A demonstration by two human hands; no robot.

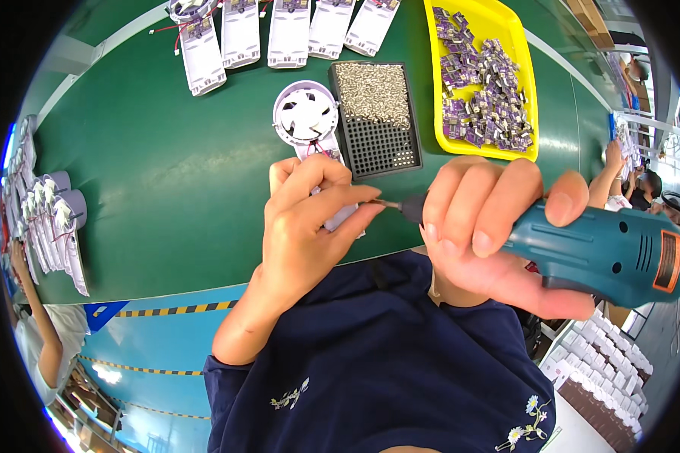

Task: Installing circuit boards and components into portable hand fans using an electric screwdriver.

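My right hand [491, 226] is wrapped round a teal electric screwdriver [604, 253], held sideways with its bit [389, 204] toward the left. At the bit's tip, the thumb and forefinger of my left hand [306, 219] are pinched together; anything small between them is hidden. Under and behind the left hand lies a white handheld fan housing [307, 113], its round fan head facing up and red wires at its neck. Just right of the fan is a black screw tray [378, 117], its far part heaped with small silvery screws [372, 90] and its near part showing mostly bare holes.
A yellow bin [533, 113] of small purple circuit boards [487, 98] stands at the right. Several white fan housings [242, 34] line the green table's [166, 181] far edge; more stand at the left edge [53, 219]. Other people's arms [41, 325] show at both sides.
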